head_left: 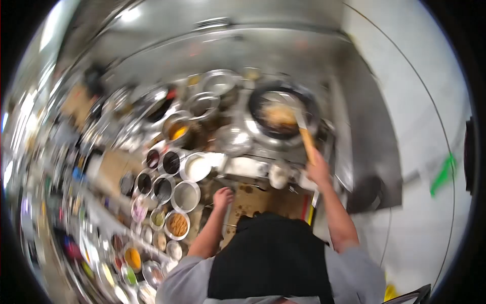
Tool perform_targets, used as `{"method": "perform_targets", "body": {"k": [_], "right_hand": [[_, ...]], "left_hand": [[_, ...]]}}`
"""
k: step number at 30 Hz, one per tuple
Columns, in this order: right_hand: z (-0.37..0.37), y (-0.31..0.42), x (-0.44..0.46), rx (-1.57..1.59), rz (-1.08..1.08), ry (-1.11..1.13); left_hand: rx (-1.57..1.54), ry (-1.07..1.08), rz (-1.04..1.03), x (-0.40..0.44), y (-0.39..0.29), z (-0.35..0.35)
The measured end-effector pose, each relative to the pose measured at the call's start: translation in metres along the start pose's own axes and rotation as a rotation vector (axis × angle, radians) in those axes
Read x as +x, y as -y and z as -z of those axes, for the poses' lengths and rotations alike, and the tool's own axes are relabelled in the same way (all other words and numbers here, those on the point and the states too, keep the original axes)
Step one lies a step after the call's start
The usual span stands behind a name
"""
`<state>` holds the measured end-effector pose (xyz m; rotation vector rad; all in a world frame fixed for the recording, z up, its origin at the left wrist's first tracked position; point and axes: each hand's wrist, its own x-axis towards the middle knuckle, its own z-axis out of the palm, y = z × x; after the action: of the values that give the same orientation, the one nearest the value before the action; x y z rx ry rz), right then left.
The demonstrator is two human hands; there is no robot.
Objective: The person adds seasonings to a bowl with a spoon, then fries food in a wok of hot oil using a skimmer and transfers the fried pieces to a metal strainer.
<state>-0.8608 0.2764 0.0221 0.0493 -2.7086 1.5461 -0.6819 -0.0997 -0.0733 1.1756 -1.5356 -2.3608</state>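
Between one and two o'clock from the middle of the view, a dark wok (256, 104) on the range, with pale brown food (280, 116) lying inside, too blurred to identify. Reaching in over the near rim, at about five o'clock on the wok, a wooden-handled wok utensil (307, 144); shape of the head lost in blur. Just past three o'clock, right hand (318, 171), closed firmly around the lower end of the handle, outside the rim. Near seven o'clock, left hand (223, 197), well apart from the wok, fingers curled; impossible to tell whether closed on anything.

Just left of the middle, close to the wok, a shiny round metal vessel (233, 140); crowding in at eleven o'clock, a metal pot (204, 105). Little room to move on that flank. Near six o'clock, along the range's front edge, a metal box (245, 167) with a white cup (278, 175) just beside. From seven to nine o'clock, tightly packed ingredient bowls (186, 196). At twelve, beyond the far rim, a steel backsplash (278, 55); at three, a grey steel panel (374, 152) bounding the right arm's side. Between black apron (268, 258) and range front, a narrow open strip of brown floor (263, 195).
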Motion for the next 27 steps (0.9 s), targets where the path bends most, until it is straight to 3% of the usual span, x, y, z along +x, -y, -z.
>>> {"method": "perform_targets", "body": {"k": [1, 2, 3, 4, 5, 6, 8, 14, 23, 27], "right_hand": [[0.005, 0.012, 0.0, 0.094, -0.038, 0.03], [0.034, 0.11, -0.027, 0.166, -0.196, 0.081], [0.028, 0.079, -0.017, 0.199, 0.04, 0.081], [0.016, 0.021, 0.008, 0.304, 0.143, 0.145], [0.012, 0.011, 0.011, 0.372, 0.22, 0.128], [0.012, 0.003, 0.014, 0.508, 0.027, 0.215], [0.026, 0.062, -0.013, 0.452, -0.137, 0.267], [0.01, 0.043, 0.021, 0.335, -0.14, 0.245], [0.006, 0.077, 0.044, 0.262, -0.138, 0.107], [0.002, 0.067, 0.046, 0.317, -0.222, 0.195]], "left_hand": [[-0.125, 0.07, 0.016, 0.006, 0.005, 0.004], [-0.096, 0.109, 0.003, 0.014, 0.011, 0.009], [-0.002, -0.044, 0.01, 0.0, 0.0, -0.005], [0.007, -0.012, -0.014, 0.01, 0.011, -0.001], [-0.058, -0.011, -0.018, 0.011, 0.015, -0.001], [0.034, -0.08, -0.035, 0.003, 0.009, -0.006], [0.053, -0.088, -0.074, 0.001, 0.01, -0.007], [-0.032, -0.148, -0.06, -0.01, 0.015, -0.001], [-0.169, -0.155, -0.032, -0.028, 0.018, 0.013], [-0.172, -0.152, -0.009, -0.022, 0.019, 0.016]]}}
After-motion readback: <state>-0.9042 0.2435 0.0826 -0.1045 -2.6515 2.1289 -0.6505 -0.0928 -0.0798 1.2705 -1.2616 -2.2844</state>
